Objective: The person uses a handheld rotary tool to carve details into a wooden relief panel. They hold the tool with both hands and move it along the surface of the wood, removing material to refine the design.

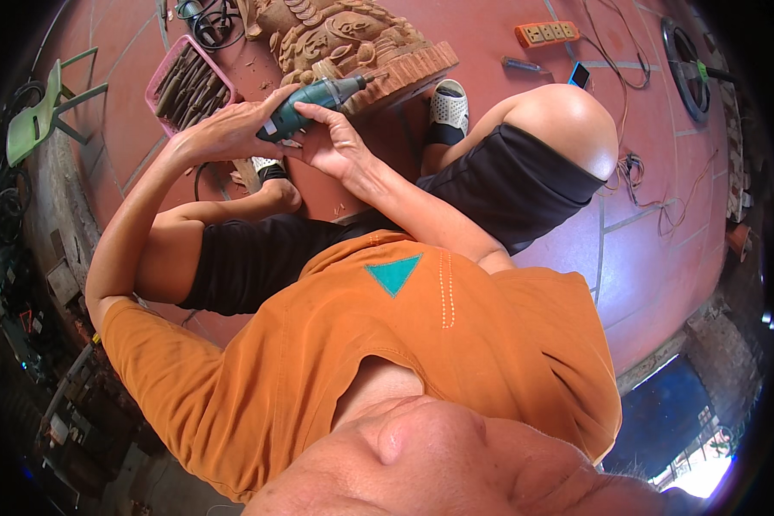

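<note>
Between both hands (297, 129), green rotary tool (318, 99), tip at wood carving (353, 43)

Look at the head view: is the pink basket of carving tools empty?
No, the pink basket is filled with wooden-handled tools, lying left of the wood carving.

Teal rotary tool (318, 101), pink basket (159, 73), orange shirt (490, 344)

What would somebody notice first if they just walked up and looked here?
Top middle, both hands, left hand and right hand, grip a green power tool whose tip meets a carved wooden sculpture standing on the red tiled floor. Left of it sits a pink basket of chisels.
</note>
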### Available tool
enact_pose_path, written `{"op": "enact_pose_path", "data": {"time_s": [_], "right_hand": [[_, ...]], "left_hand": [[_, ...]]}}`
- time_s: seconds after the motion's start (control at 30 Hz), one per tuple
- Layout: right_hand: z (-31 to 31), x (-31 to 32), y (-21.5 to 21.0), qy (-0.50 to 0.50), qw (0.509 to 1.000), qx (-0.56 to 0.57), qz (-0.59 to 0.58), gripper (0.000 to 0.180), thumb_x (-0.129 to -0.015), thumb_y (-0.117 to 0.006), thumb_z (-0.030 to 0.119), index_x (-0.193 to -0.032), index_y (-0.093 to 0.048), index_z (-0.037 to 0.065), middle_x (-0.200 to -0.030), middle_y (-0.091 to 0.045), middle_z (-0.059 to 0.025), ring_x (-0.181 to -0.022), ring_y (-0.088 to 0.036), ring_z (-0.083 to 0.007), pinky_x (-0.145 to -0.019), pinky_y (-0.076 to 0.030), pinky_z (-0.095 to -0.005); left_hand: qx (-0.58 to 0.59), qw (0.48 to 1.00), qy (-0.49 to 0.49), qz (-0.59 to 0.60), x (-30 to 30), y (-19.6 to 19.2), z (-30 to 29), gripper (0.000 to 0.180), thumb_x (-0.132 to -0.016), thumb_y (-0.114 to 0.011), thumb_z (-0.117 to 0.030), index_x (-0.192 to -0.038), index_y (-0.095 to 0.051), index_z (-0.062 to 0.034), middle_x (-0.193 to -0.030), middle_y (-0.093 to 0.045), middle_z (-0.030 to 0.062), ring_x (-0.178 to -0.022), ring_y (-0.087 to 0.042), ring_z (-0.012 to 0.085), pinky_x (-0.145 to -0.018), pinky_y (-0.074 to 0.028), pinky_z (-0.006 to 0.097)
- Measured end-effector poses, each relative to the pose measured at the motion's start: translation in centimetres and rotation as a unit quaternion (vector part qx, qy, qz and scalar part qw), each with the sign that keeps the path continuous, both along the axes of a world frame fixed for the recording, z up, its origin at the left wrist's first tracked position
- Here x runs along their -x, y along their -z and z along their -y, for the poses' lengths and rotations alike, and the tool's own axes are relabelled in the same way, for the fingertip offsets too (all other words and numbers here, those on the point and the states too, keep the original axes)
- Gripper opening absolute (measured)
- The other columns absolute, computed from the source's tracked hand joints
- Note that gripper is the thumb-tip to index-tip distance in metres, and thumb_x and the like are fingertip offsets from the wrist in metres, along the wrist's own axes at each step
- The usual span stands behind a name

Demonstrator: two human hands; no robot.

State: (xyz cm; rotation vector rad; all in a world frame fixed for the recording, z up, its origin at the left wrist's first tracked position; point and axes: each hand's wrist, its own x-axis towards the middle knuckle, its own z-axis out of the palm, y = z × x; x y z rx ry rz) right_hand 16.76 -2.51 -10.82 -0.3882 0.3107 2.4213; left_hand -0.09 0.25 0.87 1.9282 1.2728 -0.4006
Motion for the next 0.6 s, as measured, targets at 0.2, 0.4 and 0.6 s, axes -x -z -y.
{"op": "enact_pose_path", "data": {"time_s": [0.2, 0.4, 0.6], "right_hand": [[0.2, -0.2, 0.0, -0.002, 1.0, 0.008, 0.001, 0.039, -0.082, -0.072, 0.008, -0.119, -0.058, 0.012, -0.111, -0.063, -0.006, -0.108, -0.062, -0.0247, -0.098, -0.047, -0.0596], [0.3, -0.6, 0.2, -0.002, 1.0, 0.024, 0.002, 0.038, -0.083, -0.072, 0.008, -0.118, -0.057, 0.011, -0.111, -0.065, -0.007, -0.108, -0.063, -0.0257, -0.099, -0.046, -0.0574], [0.4, -1.0, -0.2, 0.002, 0.999, 0.043, -0.012, 0.033, -0.086, -0.069, 0.007, -0.117, -0.059, 0.011, -0.112, -0.068, -0.0088, -0.109, -0.064, -0.0264, -0.101, -0.044, -0.0519]], "left_hand": [[-0.026, 0.999, 0.022, 0.02, 0.4, 0.8, 0.0, 0.098, -0.079, -0.077, -0.037, -0.153, -0.017, -0.0157, -0.098, -0.066, 0.027, -0.098, -0.066, 0.0416, -0.085, -0.049, 0.048], [-0.013, 0.999, 0.028, 0.016, 0.2, 1.1, -0.3, 0.1, -0.076, -0.078, -0.032, -0.154, -0.016, -0.0159, -0.098, -0.066, 0.0275, -0.098, -0.065, 0.0417, -0.084, -0.05, 0.047], [-0.014, 0.998, 0.035, 0.044, 0.1, 1.4, -0.4, 0.102, -0.074, -0.079, -0.028, -0.154, -0.016, -0.0156, -0.097, -0.065, 0.028, -0.097, -0.065, 0.0422, -0.084, -0.05, 0.047]]}}
